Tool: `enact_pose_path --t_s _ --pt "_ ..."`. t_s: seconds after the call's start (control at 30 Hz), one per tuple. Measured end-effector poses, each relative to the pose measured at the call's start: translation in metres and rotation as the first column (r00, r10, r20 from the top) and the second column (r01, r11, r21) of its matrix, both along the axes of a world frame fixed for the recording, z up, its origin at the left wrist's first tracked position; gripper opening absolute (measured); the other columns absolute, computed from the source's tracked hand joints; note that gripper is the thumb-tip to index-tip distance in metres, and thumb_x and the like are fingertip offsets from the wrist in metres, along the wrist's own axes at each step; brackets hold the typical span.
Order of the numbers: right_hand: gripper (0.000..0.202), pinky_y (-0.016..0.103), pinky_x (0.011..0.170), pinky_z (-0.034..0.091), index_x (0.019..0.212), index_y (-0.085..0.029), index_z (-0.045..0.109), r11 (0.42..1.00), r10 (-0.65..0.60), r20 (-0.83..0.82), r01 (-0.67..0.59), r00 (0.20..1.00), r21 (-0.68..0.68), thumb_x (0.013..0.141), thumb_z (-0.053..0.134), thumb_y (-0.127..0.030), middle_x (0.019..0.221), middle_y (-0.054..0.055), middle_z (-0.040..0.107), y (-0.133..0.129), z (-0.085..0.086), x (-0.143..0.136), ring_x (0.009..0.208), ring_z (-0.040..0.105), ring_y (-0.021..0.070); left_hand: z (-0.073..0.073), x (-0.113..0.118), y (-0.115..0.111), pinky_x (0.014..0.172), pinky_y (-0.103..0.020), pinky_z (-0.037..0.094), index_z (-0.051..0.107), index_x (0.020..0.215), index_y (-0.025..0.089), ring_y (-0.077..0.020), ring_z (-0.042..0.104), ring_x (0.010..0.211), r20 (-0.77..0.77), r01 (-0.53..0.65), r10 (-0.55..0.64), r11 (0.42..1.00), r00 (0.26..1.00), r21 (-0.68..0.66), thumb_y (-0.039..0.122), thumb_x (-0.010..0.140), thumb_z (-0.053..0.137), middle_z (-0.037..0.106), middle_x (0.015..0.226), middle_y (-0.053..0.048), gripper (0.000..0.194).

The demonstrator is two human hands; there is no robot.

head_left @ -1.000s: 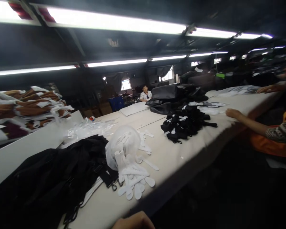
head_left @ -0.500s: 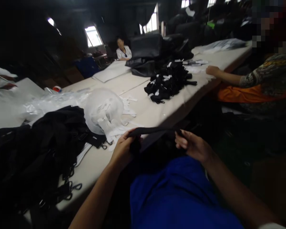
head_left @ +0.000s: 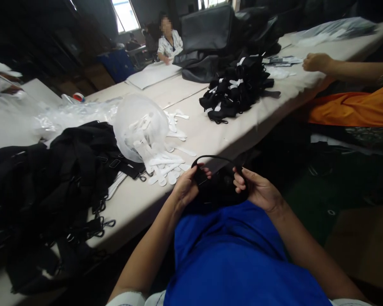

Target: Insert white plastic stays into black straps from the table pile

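Note:
A black strap (head_left: pixel 215 157) arches between my two hands, above the blue cloth on my lap. My left hand (head_left: pixel 189 183) is closed on one part of it, beside the table edge. My right hand (head_left: pixel 258 187) pinches the strap further right, with the fingers curled. The lower part of the strap is lost against the dark background. Left of my hands, white cut pieces (head_left: pixel 166 163) spill from a clear plastic bag (head_left: pixel 140 127) on the table. A heap of black straps with metal hooks (head_left: pixel 67 178) lies at the table's left side.
The pale table (head_left: pixel 191 106) runs away to the upper right. On it are a pile of bundled black straps (head_left: pixel 238 89), a black bag (head_left: pixel 207 32) and a roll of tape (head_left: pixel 78 97). A co-worker's arm (head_left: pixel 344 68) rests at the right edge; another person (head_left: pixel 170 44) is at the far side.
My hands have come closer together, and the strap between them has gone from nearly straight to a bowed arch. The view has tilted down.

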State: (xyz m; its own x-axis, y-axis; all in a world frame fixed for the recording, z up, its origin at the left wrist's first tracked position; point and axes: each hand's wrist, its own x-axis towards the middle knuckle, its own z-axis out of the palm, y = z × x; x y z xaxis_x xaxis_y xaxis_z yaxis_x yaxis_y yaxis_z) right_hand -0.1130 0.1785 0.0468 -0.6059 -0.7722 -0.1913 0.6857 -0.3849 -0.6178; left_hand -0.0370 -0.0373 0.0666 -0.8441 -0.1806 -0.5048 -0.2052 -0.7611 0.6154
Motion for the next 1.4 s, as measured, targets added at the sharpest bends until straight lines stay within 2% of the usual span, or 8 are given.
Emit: enact_pose_path --t_s 0.17,0.37,0.5,0.63,0.83,1.13,1.27,1.4 --pt "0.025 0.018 0.056 0.051 0.097 -0.015 0.067 0.992 0.113 -0.128 -0.105 0.985 0.070 0.088 0.071 -0.038 0.064 -0.002 0.057 -0.016 -0.005 0.015 0.053 0.052 0.0070 0.002 0.005 0.004 0.080 -0.030 0.056 0.056 0.116 0.014 -0.0173 0.069 0.080 -0.097 0.081 -0.120 0.937 0.988 -0.339 0.033 0.093 0.056 0.070 0.092 -0.009 0.029" --pt "0.051 0.015 0.036 0.030 0.126 -0.018 0.057 0.975 0.144 -0.374 -0.066 0.916 0.213 0.084 0.075 -0.041 0.057 -0.005 0.055 0.002 0.027 -0.006 0.036 0.039 0.0046 -0.007 0.023 0.005 0.050 -0.023 0.045 0.041 0.130 0.019 -0.0117 0.056 0.043 0.162 0.341 -0.485 0.309 0.859 -0.888 0.049 0.097 0.043 0.064 0.066 0.002 0.045" --pt "0.079 0.014 0.035 0.020 0.137 -0.025 0.053 0.968 0.070 -0.550 0.076 0.832 0.238 0.067 0.087 -0.036 0.065 -0.007 0.051 0.025 0.040 -0.037 0.040 0.032 0.0021 0.002 0.046 0.002 0.050 -0.023 0.045 0.054 0.116 0.019 -0.0125 0.056 0.047 0.276 0.562 -0.734 0.171 0.620 -0.809 0.047 0.098 0.042 0.060 0.063 0.002 0.035" --pt "0.037 0.023 0.063 0.049 0.099 -0.018 0.076 0.921 0.173 -0.713 0.145 0.680 0.362 0.069 0.085 -0.039 0.082 0.003 0.064 0.028 0.022 -0.043 0.074 0.060 0.0148 0.035 0.070 0.003 0.068 -0.026 0.052 0.066 0.097 0.014 -0.0157 0.063 0.068 0.093 0.630 -0.856 0.295 0.508 -0.718 0.045 0.096 0.049 0.066 0.076 -0.006 0.035" --pt "0.041 0.037 0.094 0.046 0.115 -0.018 0.070 0.951 0.307 -0.766 -0.147 0.565 0.273 0.085 0.070 -0.047 0.112 0.009 0.065 -0.012 -0.018 0.010 0.106 0.059 0.0245 0.072 0.077 0.010 0.065 -0.025 0.053 0.070 0.100 0.013 -0.0155 0.065 0.067 -0.120 0.562 -0.739 0.597 0.663 -0.572 0.037 0.092 0.060 0.068 0.077 -0.008 0.027" --pt "0.046 0.022 0.051 0.034 0.086 -0.015 0.061 0.986 0.158 -0.429 -0.119 0.890 0.116 0.092 0.057 -0.060 0.065 0.000 0.056 -0.032 -0.023 0.038 0.053 0.044 0.0096 0.079 0.072 0.002 0.055 -0.023 0.052 0.073 0.094 0.012 -0.0141 0.063 0.056 -0.216 0.444 -0.613 0.733 0.760 -0.515 0.032 0.088 0.067 0.068 0.068 -0.007 0.022" --pt "0.064 0.023 0.056 0.038 0.117 -0.018 0.057 0.996 0.087 -0.566 -0.093 0.820 0.019 0.079 0.069 -0.067 0.075 0.000 0.056 -0.039 -0.015 0.041 0.062 0.047 0.0121 0.077 0.063 0.009 0.056 -0.023 0.053 0.070 0.107 0.014 -0.0131 0.063 0.058 -0.315 0.346 -0.550 0.782 0.773 -0.518 0.029 0.091 0.063 0.067 0.072 -0.005 0.024" --pt "0.043 0.027 0.070 0.045 0.099 -0.017 0.062 0.988 0.156 -0.723 -0.103 0.673 0.117 0.078 0.077 -0.052 0.080 0.000 0.056 -0.055 -0.024 0.055 0.073 0.051 0.0145 0.079 0.050 0.014 0.061 -0.024 0.054 0.069 0.112 0.014 -0.0129 0.062 0.064 -0.285 0.251 -0.493 0.763 0.822 -0.595 0.028 0.091 0.062 0.067 0.077 -0.005 0.026"
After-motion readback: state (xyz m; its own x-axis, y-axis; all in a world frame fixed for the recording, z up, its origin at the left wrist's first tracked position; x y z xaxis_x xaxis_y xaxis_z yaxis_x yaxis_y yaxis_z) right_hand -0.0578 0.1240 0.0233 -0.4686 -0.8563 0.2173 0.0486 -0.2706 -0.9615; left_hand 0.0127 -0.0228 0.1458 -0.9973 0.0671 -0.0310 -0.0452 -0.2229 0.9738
